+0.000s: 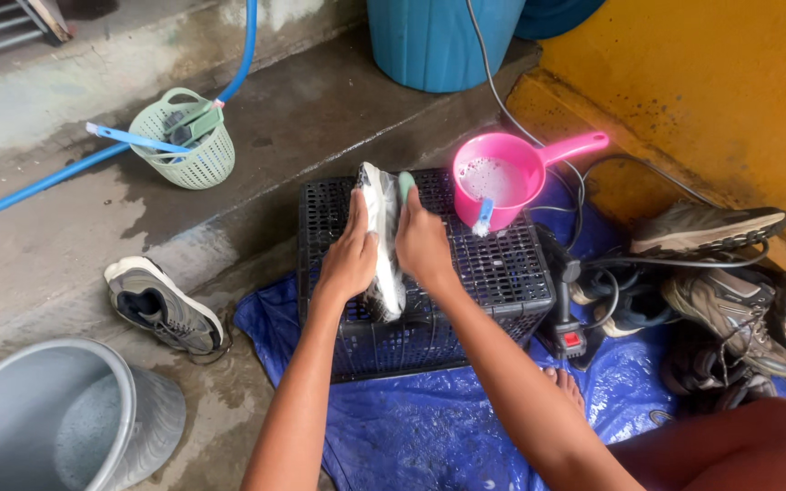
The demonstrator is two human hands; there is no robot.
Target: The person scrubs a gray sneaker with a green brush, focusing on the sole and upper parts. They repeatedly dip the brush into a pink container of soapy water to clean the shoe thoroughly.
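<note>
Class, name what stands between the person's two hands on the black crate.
In the head view, a grey-and-white shoe stands on edge between the left hand and right hand.

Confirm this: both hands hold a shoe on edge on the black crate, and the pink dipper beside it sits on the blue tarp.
Wrong in one respect. The head view shows the pink dipper resting on the black crate, not on the blue tarp. The rest stands: the left hand and right hand hold the shoe on edge on the crate.

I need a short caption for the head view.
Left hand steadies a shoe on a black crate; right hand scrubs it.
</note>
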